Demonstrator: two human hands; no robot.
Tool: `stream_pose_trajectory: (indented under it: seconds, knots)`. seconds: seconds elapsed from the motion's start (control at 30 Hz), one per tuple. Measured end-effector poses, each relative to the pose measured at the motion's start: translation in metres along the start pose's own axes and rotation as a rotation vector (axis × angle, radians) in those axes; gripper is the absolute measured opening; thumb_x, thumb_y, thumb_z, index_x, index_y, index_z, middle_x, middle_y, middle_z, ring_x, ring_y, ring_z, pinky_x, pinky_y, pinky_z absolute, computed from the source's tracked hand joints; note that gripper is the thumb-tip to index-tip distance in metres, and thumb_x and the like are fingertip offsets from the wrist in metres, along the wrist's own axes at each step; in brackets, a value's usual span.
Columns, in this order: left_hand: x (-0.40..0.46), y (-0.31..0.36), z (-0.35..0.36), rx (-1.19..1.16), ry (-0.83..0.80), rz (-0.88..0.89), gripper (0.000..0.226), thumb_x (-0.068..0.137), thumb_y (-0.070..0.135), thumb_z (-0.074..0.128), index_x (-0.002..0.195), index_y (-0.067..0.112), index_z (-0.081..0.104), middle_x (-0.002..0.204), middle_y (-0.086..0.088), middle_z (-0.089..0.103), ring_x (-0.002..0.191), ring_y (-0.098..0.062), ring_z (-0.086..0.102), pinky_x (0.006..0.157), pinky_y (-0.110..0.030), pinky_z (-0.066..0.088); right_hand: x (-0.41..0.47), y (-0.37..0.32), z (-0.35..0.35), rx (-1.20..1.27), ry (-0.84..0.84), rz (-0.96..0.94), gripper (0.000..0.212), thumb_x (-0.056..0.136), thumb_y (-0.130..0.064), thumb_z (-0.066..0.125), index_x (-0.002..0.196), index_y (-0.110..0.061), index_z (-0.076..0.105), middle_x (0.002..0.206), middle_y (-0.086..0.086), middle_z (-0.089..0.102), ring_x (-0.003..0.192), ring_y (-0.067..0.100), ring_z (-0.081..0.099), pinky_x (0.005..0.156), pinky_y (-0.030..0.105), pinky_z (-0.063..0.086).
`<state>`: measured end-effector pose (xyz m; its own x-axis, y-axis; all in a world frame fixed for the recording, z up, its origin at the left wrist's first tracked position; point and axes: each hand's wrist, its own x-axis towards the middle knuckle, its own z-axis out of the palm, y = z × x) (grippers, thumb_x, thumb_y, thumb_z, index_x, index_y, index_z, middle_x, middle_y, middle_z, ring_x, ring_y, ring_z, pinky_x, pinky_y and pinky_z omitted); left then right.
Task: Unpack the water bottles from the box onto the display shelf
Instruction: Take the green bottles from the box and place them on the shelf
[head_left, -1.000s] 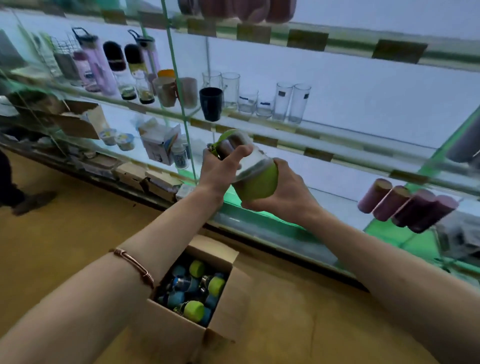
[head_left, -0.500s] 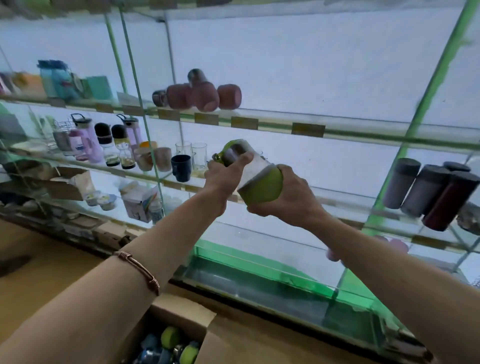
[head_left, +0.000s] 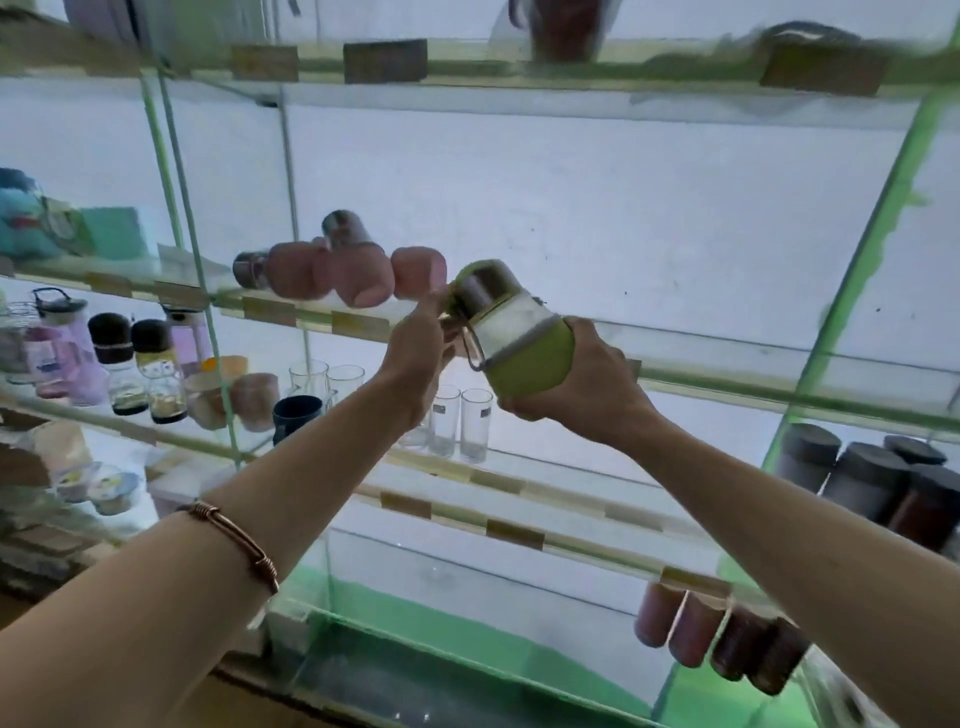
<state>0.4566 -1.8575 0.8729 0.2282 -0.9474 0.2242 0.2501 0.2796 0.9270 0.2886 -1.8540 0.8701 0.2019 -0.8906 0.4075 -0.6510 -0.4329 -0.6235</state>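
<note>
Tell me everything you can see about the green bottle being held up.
The green bottle has a lime green sleeve round its lower body, a clear middle band, a shiny metal cap with a green trim, and a loop hanging beside the neck. It is tilted, cap up and to the left, in front of the glass shelf. The right hand grips the sleeve; the left hand pinches near the cap.

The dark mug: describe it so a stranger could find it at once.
Start at the glass shelving and go to the tier just below the hands, left of the left forearm. There the dark mug stands upright in front of two clear glasses, right of a pinkish cup. It is the only dark, opaque cup in that cluster.
</note>
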Motion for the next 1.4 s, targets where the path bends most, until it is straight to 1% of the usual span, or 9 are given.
stream_pose_trajectory:
  seconds: [0.2,0.33,0.47,0.6,0.67,0.83,1.03,1.17,1.4]
  knots:
    - [0.077,0.005,-0.022,0.181,-0.073,0.158,0.025,0.102,0.033,0.037,0.101,0.026,0.062,0.114,-0.004,0.064,0.114,-0.021,0.055,0.102,-0.039,0.043,0.081,-0.006,0.009,-0.036,-0.007,-0.01,0.081,0.06,-0.036,0.085,0.127,-0.024,0.04,0.111,-0.003,0.053,0.099,0.018,0.052,0.074,0.031,0.047]
    - [0.118,0.0,-0.04,0.36,-0.032,0.242,0.022,0.098,0.037,0.046,0.112,0.027,0.061,0.111,-0.003,0.066,0.104,-0.021,0.06,0.09,-0.033,0.049,0.126,-0.008,0.019,-0.089,-0.032,-0.03,0.085,0.057,-0.038,0.085,0.128,-0.024,0.04,0.111,-0.002,0.054,0.101,0.02,0.053,0.081,0.036,0.05]
    - [0.151,-0.01,-0.052,0.422,0.015,0.32,0.06,0.093,0.028,0.059,0.146,0.022,0.031,0.103,0.0,0.064,0.095,-0.016,0.064,0.081,-0.026,0.052,0.165,-0.003,0.032,-0.104,-0.081,-0.06,0.086,0.056,-0.039,0.087,0.127,-0.023,0.041,0.109,-0.001,0.055,0.098,0.021,0.056,0.083,0.041,0.053]
    - [0.175,-0.008,-0.063,0.589,0.076,0.363,0.06,0.09,0.024,0.063,0.144,0.015,0.037,0.099,0.003,0.065,0.083,-0.005,0.062,0.063,-0.009,0.05,0.2,0.005,0.048,-0.094,-0.118,-0.09,0.087,0.055,-0.04,0.087,0.127,-0.022,0.041,0.11,0.0,0.056,0.099,0.02,0.056,0.083,0.041,0.053]
    - [0.186,-0.007,-0.068,0.751,0.128,0.403,0.061,0.089,0.026,0.064,0.143,0.009,0.039,0.107,-0.002,0.065,0.091,-0.01,0.063,0.073,-0.01,0.047,0.214,0.009,0.057,-0.077,-0.134,-0.099,0.089,0.054,-0.042,0.087,0.128,-0.022,0.041,0.111,0.0,0.056,0.1,0.02,0.056,0.083,0.042,0.053]
    - [0.21,-0.006,-0.081,1.125,0.179,0.408,0.08,0.081,0.071,0.043,0.134,0.01,0.047,0.114,-0.007,0.066,0.112,-0.026,0.057,0.099,-0.046,0.044,0.242,0.014,0.081,-0.06,-0.183,-0.106,0.088,0.054,-0.044,0.087,0.127,-0.022,0.041,0.11,0.0,0.055,0.099,0.02,0.055,0.08,0.042,0.054]
    - [0.224,-0.006,-0.073,1.36,0.215,0.4,0.066,0.092,0.05,0.051,0.147,0.017,0.032,0.132,-0.014,0.054,0.132,-0.027,0.034,0.102,-0.034,0.022,0.27,0.025,0.074,-0.099,-0.188,-0.11,0.089,0.054,-0.04,0.087,0.127,-0.022,0.04,0.111,0.001,0.055,0.102,0.022,0.054,0.082,0.044,0.054]
    - [0.232,-0.01,-0.053,1.273,0.116,0.382,0.067,0.093,0.04,0.055,0.148,0.013,0.028,0.135,-0.016,0.049,0.136,-0.025,0.026,0.106,-0.036,0.026,0.278,0.04,0.07,-0.096,-0.182,-0.065,0.088,0.052,-0.042,0.087,0.125,-0.023,0.041,0.11,0.0,0.054,0.1,0.02,0.055,0.08,0.043,0.055]
    - [0.25,-0.032,-0.043,1.493,0.072,0.435,0.05,0.091,0.051,0.051,0.132,0.023,0.048,0.13,-0.006,0.049,0.125,-0.028,0.029,0.103,-0.04,0.028,0.285,0.064,0.052,-0.254,-0.196,-0.056,0.09,0.053,-0.04,0.088,0.126,-0.019,0.041,0.114,0.001,0.051,0.102,0.021,0.051,0.083,0.042,0.052]
